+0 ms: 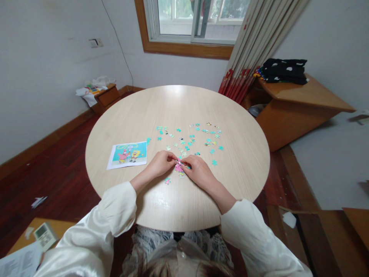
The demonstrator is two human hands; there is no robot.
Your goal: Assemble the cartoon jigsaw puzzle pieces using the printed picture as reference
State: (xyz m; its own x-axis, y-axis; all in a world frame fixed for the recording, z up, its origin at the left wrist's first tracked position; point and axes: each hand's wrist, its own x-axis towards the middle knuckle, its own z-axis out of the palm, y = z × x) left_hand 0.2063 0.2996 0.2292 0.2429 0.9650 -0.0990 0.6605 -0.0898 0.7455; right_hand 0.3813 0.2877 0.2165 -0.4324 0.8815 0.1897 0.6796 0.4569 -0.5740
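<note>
My left hand (pixel 163 163) and my right hand (pixel 197 168) meet over the near middle of a round table (pixel 115 115). Between them lies a small joined cluster of pink jigsaw puzzle pieces (pixel 179 168), with yellow showing at its lower end. Both hands are closed, fingertips pinching at the upper part of this cluster; the exact pieces under the fingers are partly hidden. Just below my left hand lies a loose puzzle piece (pixel 167 181) with pink and teal on it. A printed cartoon picture (pixel 128 155) rests flat to the left of my left hand.
Several loose teal puzzle pieces (pixel 214 162) are scattered beyond and right of my hands. A wooden cabinet (pixel 305 111) with dark cloth (pixel 285 71) on top stands at the right. A remote control (pixel 45 236) lies at lower left. Behind the table are a window and curtain (pixel 253 42).
</note>
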